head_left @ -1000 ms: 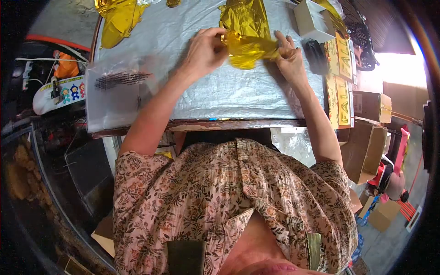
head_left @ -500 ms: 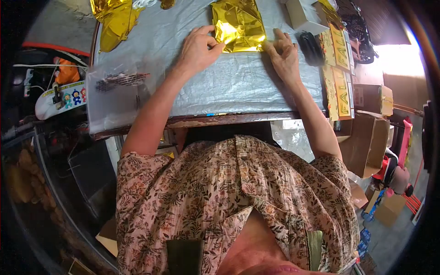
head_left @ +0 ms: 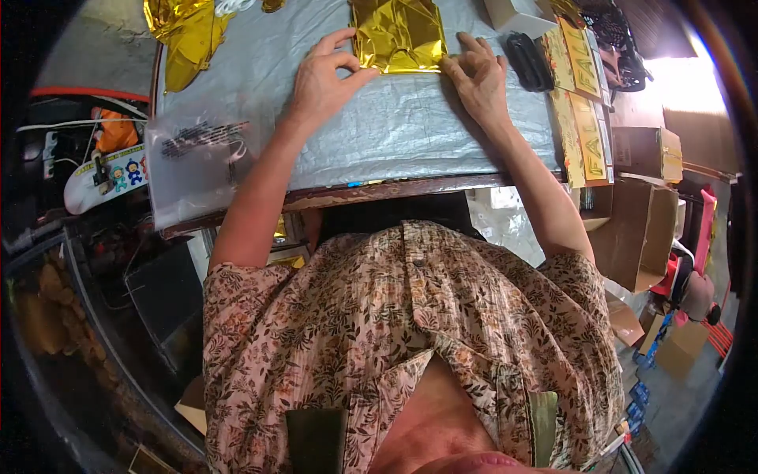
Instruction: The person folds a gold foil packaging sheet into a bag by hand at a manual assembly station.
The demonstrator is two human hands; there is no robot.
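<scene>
A folded sheet of gold foil [head_left: 400, 35] lies on the covered table, its far end cut off by the top of the view. My left hand [head_left: 324, 83] is at its near left corner, thumb and forefinger closed on the edge, other fingers reaching along the left side. At the near right corner, my right hand [head_left: 482, 87] pinches the foil between thumb and forefinger, its remaining fingers extended. The exact contact under the fingertips is hard to see.
A grey sheet [head_left: 379, 142] covers the table. More gold foil [head_left: 189, 43] lies far left, above a clear plastic bag [head_left: 189, 170] with dark print. On the right are a black object [head_left: 529, 62], a white box [head_left: 519, 16] and yellow FALL boxes [head_left: 584, 134].
The view has shifted slightly, so the table and foil sit higher in it. Bright glare on the foil's near part has faded. Both hands stay at the near corners.
</scene>
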